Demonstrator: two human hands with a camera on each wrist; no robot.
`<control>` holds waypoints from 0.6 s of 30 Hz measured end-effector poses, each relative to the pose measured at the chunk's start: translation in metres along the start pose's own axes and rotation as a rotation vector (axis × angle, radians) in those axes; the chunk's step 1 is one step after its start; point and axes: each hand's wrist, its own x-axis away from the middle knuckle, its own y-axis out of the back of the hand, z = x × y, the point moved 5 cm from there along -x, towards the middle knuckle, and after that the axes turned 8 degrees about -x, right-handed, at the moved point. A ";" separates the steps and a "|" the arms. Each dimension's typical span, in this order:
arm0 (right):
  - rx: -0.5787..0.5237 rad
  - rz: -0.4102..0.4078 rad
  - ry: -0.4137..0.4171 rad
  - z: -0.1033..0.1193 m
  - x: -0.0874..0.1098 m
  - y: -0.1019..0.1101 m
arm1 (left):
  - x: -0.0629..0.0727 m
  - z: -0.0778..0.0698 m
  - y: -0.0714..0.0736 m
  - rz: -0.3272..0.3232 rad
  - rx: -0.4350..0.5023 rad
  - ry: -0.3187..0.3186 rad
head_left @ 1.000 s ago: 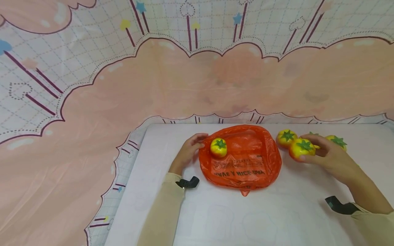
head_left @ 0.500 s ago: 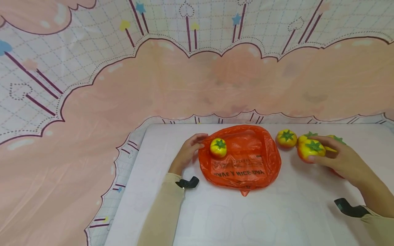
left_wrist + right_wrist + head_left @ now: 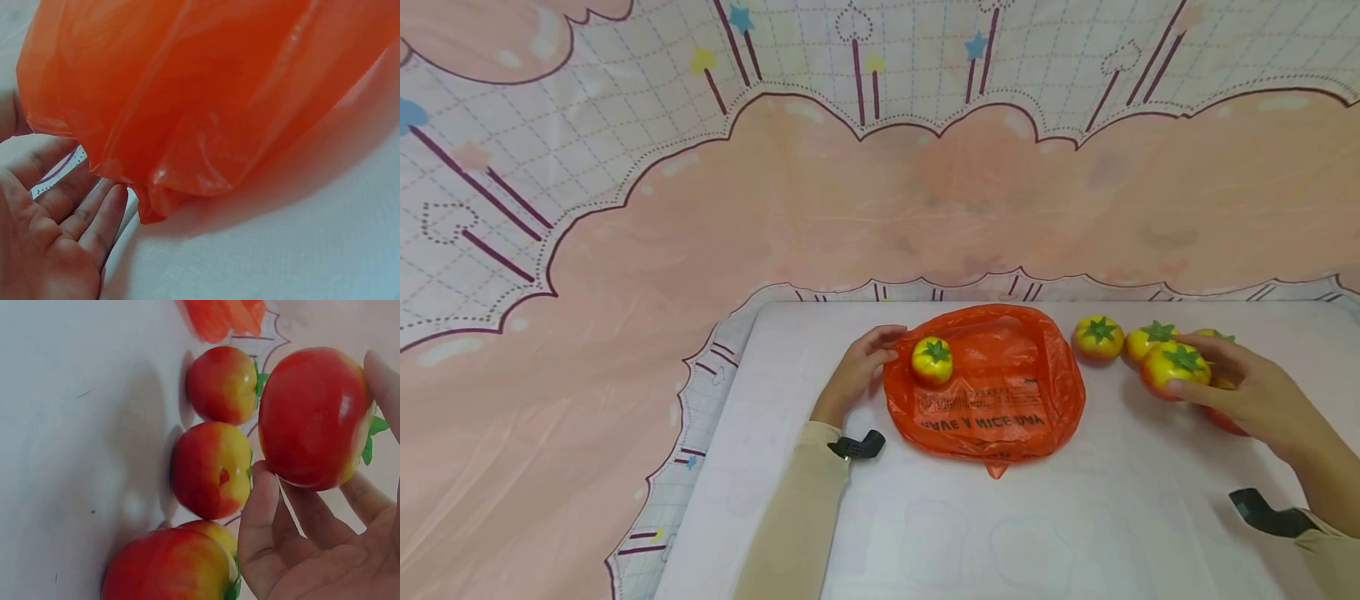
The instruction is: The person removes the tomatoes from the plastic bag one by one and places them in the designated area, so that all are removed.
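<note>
In the head view, my left hand (image 3: 853, 373) holds the left rim of a red plastic bag (image 3: 1000, 342), which lies with its mouth spread wide. One red-and-yellow toy tomato (image 3: 932, 361) with a green leafy top sits inside the bag's left part. My right hand (image 3: 1262, 396) grips another toy tomato (image 3: 1168, 377) between thumb and fingers, raised off the table beside the row. The right wrist view shows the held tomato (image 3: 312, 419) apart from the others. Up close in the left wrist view, the bag's edge (image 3: 187, 100) lies at my thumb and fingers.
Several more tomatoes stand right of the bag: one (image 3: 1098, 339) near its rim, one (image 3: 1144, 340) behind the held tomato, others partly covered by my right hand. All rest on a white table (image 3: 955, 533). A patterned pink cloth (image 3: 925, 208) hangs behind.
My right hand has carried its tomato rightward, away from the bag and along the row, uncovering the tomato behind. My left hand and the bag have stayed put.
</note>
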 end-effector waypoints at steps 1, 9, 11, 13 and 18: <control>-0.006 -0.003 -0.007 0.000 0.001 0.000 | 0.000 0.000 0.000 0.000 0.000 -0.001; -0.012 -0.023 -0.040 -0.004 0.004 0.003 | 0.000 0.001 0.000 0.002 0.003 -0.010; 0.000 -0.030 -0.044 -0.005 0.004 0.003 | 0.000 0.001 0.000 0.001 0.002 -0.007; 0.015 -0.034 -0.051 -0.006 0.005 0.004 | 0.000 0.000 0.000 0.000 0.001 -0.006; 0.022 -0.035 -0.071 -0.007 0.005 0.004 | 0.000 0.000 0.000 0.001 0.003 -0.009</control>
